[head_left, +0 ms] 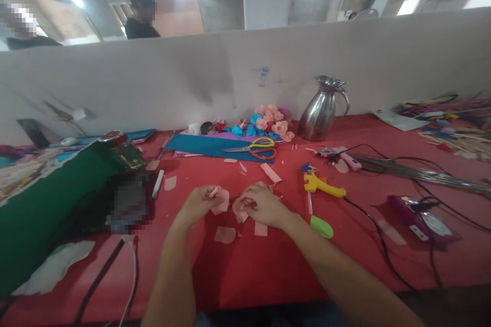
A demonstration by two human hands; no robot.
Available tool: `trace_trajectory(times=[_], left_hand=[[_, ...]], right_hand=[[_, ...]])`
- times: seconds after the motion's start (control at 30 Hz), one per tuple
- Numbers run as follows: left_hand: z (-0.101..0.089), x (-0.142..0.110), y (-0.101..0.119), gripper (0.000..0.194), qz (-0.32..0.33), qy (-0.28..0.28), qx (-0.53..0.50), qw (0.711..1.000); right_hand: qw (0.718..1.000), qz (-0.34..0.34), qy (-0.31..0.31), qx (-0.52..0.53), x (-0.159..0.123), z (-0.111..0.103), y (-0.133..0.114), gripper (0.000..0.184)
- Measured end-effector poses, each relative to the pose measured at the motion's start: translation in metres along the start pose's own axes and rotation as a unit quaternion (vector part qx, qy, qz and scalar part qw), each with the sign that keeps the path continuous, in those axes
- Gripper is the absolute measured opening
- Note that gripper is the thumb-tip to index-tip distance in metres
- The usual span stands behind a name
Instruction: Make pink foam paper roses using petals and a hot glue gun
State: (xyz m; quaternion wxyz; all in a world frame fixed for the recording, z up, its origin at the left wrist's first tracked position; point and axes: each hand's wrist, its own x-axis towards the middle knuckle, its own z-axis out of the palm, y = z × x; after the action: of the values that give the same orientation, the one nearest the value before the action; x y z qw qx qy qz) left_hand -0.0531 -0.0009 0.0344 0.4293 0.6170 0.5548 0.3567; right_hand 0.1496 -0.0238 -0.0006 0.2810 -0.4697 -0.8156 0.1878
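My left hand point(198, 206) is closed in a pinch on a pink crepe-paper flower piece point(220, 203), with a small rolled part near the thumb and a wider petal hanging below. Close to its right, my right hand point(267, 206) is pinched on a pink paper petal point(240, 209); its fingertips are partly hidden. On the red tabletop below lie a loose rounded petal point(225, 235) and a squarish pink piece point(261, 229). A pink strip point(271, 172) lies just beyond the right hand.
Yellow glue gun point(325, 186) with a trailing cord sits to the right, near a green piece point(321, 227). Scissors point(251, 148) rest on blue paper point(207, 147). Behind are paper flowers point(270, 120) and a steel jug point(320, 112). A green box point(65, 199) stands left.
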Motion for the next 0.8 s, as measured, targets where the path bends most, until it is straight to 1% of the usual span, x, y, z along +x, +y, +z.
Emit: trace_trajectory(times=[0.1,0.2,0.3,0.37,0.43,0.5,0.57,0.6,0.67,0.7,0.73,0.8], left_hand=[[-0.001,0.0,-0.003,0.012,-0.002,0.036,0.062,0.997],[-0.002,0.0,-0.01,0.012,-0.019,0.038,0.106,0.993],[-0.001,-0.001,-0.014,0.018,-0.028,0.04,0.114,0.992],[-0.001,-0.001,-0.015,0.026,-0.045,0.076,0.101,0.991],[-0.001,-0.002,-0.012,0.035,-0.047,0.121,0.083,0.988],[-0.001,-0.004,-0.006,0.037,-0.018,0.162,0.079,0.983],[0.002,-0.007,0.002,0.034,0.015,0.185,0.068,0.98],[0.004,-0.009,0.006,0.031,0.02,0.185,0.05,0.981],[0.01,-0.01,0.014,0.025,0.019,0.156,0.009,0.988],[0.014,-0.009,0.017,0.023,0.016,0.134,0.008,0.991],[0.017,-0.008,0.02,0.022,0.013,0.123,0.015,0.992],[0.02,-0.005,0.021,0.018,0.005,0.133,0.032,0.991]], right_hand=[[0.996,0.067,0.043,0.027,0.003,-0.005,0.004,0.021],[0.986,0.114,0.103,0.061,0.005,-0.014,0.012,0.024],[0.967,0.147,0.178,0.107,0.006,-0.025,0.02,0.025],[0.955,0.168,0.204,0.132,0.005,-0.032,0.025,0.023],[0.951,0.179,0.21,0.141,0.003,-0.038,0.027,0.022],[0.949,0.182,0.217,0.137,-0.001,-0.042,0.027,0.021],[0.948,0.176,0.228,0.137,-0.007,-0.046,0.025,0.021],[0.948,0.17,0.232,0.139,-0.011,-0.047,0.024,0.02],[0.949,0.158,0.23,0.147,-0.018,-0.047,0.021,0.021],[0.951,0.152,0.225,0.149,-0.02,-0.046,0.02,0.021],[0.954,0.147,0.216,0.149,-0.022,-0.044,0.019,0.021],[0.961,0.14,0.19,0.145,-0.023,-0.038,0.016,0.021]])
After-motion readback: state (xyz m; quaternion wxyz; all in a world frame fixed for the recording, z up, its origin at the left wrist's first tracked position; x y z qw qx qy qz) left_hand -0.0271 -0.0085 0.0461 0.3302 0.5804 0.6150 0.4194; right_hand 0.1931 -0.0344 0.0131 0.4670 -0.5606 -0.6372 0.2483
